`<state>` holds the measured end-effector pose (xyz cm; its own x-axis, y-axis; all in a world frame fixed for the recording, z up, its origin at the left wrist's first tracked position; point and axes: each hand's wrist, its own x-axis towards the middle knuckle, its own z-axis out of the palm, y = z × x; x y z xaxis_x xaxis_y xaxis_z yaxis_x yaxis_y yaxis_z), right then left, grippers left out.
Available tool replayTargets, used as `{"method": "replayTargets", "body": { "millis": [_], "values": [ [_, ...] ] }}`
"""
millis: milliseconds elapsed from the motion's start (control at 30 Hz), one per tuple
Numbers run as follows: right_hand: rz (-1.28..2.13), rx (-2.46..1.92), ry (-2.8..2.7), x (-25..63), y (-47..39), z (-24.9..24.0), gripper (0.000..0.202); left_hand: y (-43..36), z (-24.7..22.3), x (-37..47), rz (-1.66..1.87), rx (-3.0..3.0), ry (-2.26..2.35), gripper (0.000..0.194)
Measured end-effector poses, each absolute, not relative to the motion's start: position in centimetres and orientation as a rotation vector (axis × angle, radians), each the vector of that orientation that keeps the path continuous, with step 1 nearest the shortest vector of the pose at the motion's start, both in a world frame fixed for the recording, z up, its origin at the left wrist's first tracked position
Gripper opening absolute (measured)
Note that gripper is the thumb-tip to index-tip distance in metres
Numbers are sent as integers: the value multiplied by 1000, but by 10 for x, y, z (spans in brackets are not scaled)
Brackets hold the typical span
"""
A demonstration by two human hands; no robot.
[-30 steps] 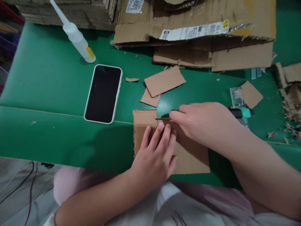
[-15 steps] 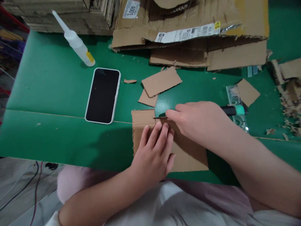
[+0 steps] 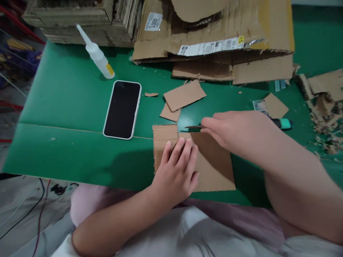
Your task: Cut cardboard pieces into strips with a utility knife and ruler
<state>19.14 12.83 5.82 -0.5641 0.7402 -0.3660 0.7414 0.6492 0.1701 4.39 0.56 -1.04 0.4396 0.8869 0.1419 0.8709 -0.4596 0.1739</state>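
Note:
My left hand (image 3: pixel 178 166) lies flat with its fingers stretched out, pressing on a piece of cardboard (image 3: pixel 214 175) near the table's front edge. A narrower cardboard section (image 3: pixel 165 132) with a rough left edge shows at its left side. My right hand (image 3: pixel 235 130) is closed around a utility knife (image 3: pixel 284 124), whose black and teal handle end sticks out behind the hand. The thin blade points left, just beyond the cardboard's far edge and apparently off it. Two small cardboard cutouts (image 3: pixel 184 95) overlap beyond the blade.
A phone (image 3: pixel 122 110) and a white nozzle bottle (image 3: pixel 100 60) are on the green table (image 3: pixel 66 96) at left. A flattened carton (image 3: pixel 257 71) and a cardboard stack (image 3: pixel 88 34) stand at the back. Cardboard scraps (image 3: pixel 328 125) and a clear plastic ruler-like piece (image 3: pixel 259 105) lie right.
My right hand has drawn the knife to the right and away from the cardboard's top edge. My left hand stays on the cardboard. The whole view has shifted slightly.

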Motion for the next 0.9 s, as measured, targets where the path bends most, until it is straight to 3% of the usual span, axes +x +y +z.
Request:
{"method": "replayTargets", "body": {
  "millis": [133, 467, 700, 900],
  "values": [
    [-89, 1363, 2557, 204, 119, 63, 27, 6, -9, 43, 362, 2621, 1581, 53],
    [-757, 1804, 2506, 232, 73, 59, 30, 8, -16, 44, 407, 2571, 1571, 52],
    [-718, 1995, 2461, 228, 51, 42, 33, 15, 1, 28, 598, 2346, 1513, 39],
    [-616, 2108, 2361, 239, 50, 41, 34, 10, 24, -26, 888, 1621, 1696, 38]
  ]
}}
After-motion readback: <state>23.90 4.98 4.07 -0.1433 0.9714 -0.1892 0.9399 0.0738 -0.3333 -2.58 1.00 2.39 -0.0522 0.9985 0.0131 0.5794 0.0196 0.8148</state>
